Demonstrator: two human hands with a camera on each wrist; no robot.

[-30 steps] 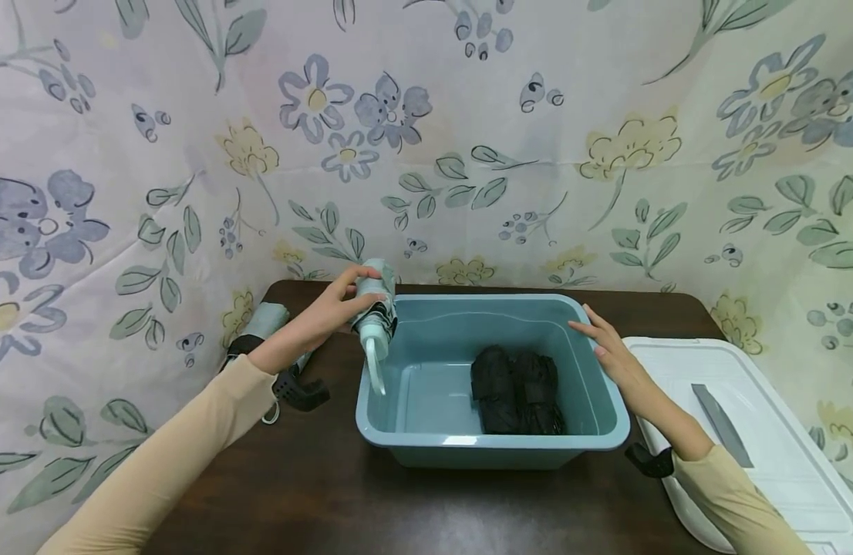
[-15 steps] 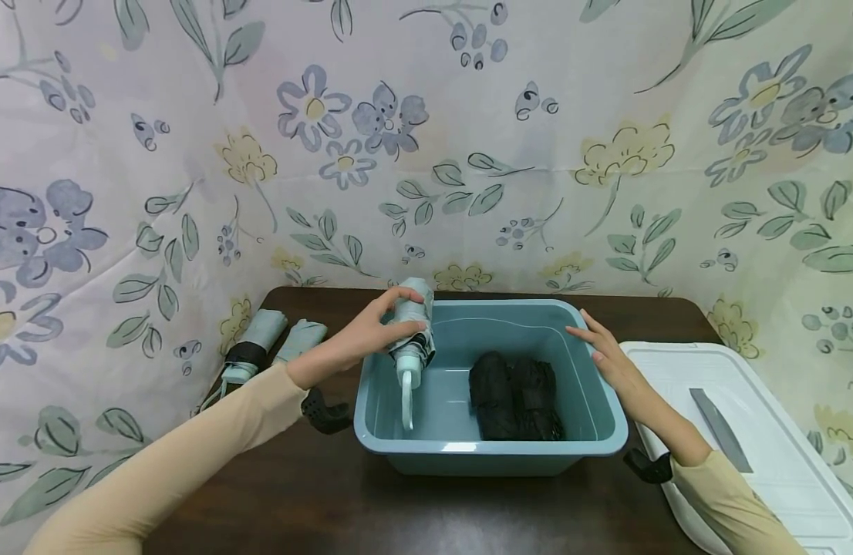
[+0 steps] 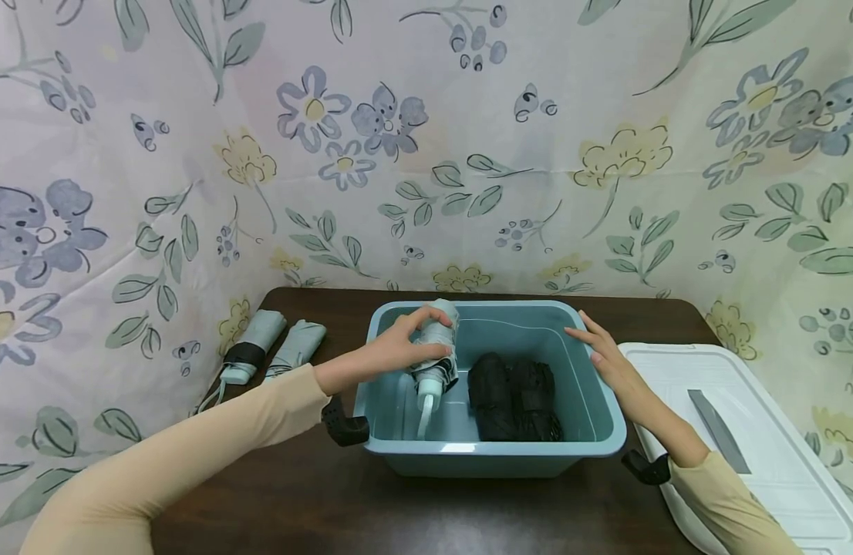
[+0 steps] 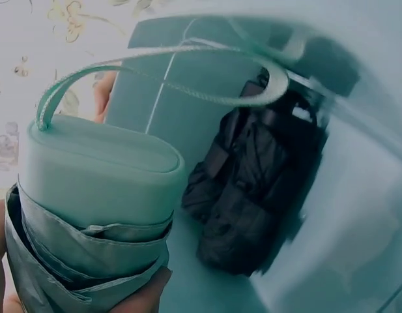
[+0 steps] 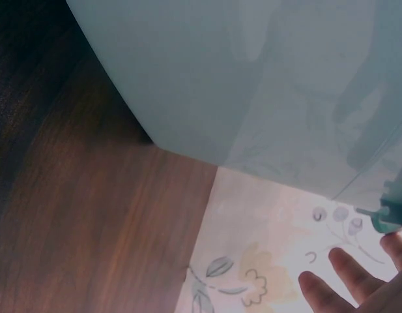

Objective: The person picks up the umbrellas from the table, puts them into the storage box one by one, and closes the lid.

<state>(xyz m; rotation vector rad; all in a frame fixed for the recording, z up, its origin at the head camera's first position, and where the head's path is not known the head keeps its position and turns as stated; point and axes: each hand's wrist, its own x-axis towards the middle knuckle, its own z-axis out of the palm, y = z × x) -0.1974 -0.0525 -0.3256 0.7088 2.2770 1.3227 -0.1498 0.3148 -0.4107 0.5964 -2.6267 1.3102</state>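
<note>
My left hand point(image 3: 397, 344) grips a folded pale green umbrella point(image 3: 436, 339) by its wrapped canopy, its handle and wrist strap pointing toward me, inside the left part of a blue plastic bin point(image 3: 468, 447). In the left wrist view, the umbrella's handle point(image 4: 103, 160) and looped strap point(image 4: 168, 98) show close up. Two folded black umbrellas point(image 3: 513, 397) lie side by side on the bin's floor, right of the middle. My right hand point(image 3: 614, 362) rests on the bin's right rim with its fingers extended; its fingertips point(image 5: 344, 261) show near the rim in the right wrist view.
Two more folded pale green umbrellas lie on the dark wooden table left of the bin, one with a black band point(image 3: 249, 351), the other point(image 3: 298, 347) beside it. A white lid point(image 3: 753, 432) with a grey strip lies at the right. Floral cloth point(image 3: 426, 154) hangs behind.
My left hand has carried the pale green umbrella rightward from the bin's left edge and lowered it into the bin. My right hand stays on the rim.
</note>
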